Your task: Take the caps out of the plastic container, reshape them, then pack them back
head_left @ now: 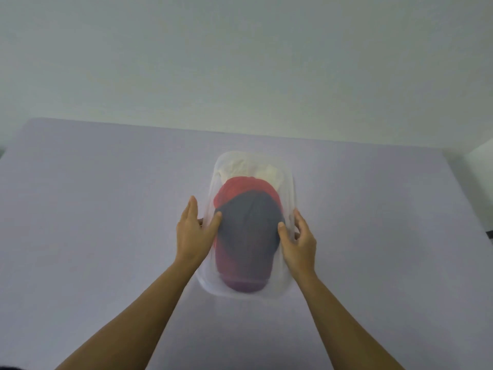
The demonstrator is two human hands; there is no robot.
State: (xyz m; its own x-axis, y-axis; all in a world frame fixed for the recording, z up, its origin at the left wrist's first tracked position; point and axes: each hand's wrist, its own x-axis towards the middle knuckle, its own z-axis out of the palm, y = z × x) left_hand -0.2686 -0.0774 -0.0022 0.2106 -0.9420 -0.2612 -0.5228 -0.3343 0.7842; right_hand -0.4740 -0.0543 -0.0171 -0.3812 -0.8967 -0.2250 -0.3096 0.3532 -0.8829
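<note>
A clear plastic container (211, 287) stands on the table in front of me, long side running away from me. Inside lie stacked caps: a white cap (240, 166) at the far end, a red cap (240, 186) over it, and a dark blue cap (250, 222) on top. A purplish brim (241, 268) shows at the near end. My left hand (192, 232) straddles the left wall, fingers flat outside, thumb inside touching the blue cap. My right hand (300, 245) straddles the right wall the same way, thumb on the blue cap.
The table (93, 209) has a pale lilac cover and ends at a plain light wall behind. Its right edge runs diagonally at the far right. Nothing else stands on it.
</note>
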